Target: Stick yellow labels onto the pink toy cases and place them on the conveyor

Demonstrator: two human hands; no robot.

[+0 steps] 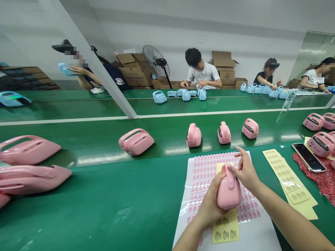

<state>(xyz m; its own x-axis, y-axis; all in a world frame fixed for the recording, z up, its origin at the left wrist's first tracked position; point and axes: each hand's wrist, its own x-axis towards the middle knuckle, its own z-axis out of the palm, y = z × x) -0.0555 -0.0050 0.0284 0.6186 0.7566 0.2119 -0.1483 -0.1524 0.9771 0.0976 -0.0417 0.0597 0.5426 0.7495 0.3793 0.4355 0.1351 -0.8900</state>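
Note:
My left hand (210, 202) is wrapped round a pink plastic device (229, 190) and holds it upright above a white sheet of small pink stickers (206, 170). My right hand (244, 170) rests at the device's top right edge, thumb and forefinger pressed on it, the other fingers spread upward. A yellow label sheet (225, 230) lies under the device on the white sheet.
Several pink devices (193, 135) stand on the green belt (104, 195); more lie far left (28, 150) and far right (320, 143). Yellow backing strips (288, 181), a phone (309, 157) and red cloth (324, 179) lie at right. Other people handle blue devices (159, 97) across the far belt.

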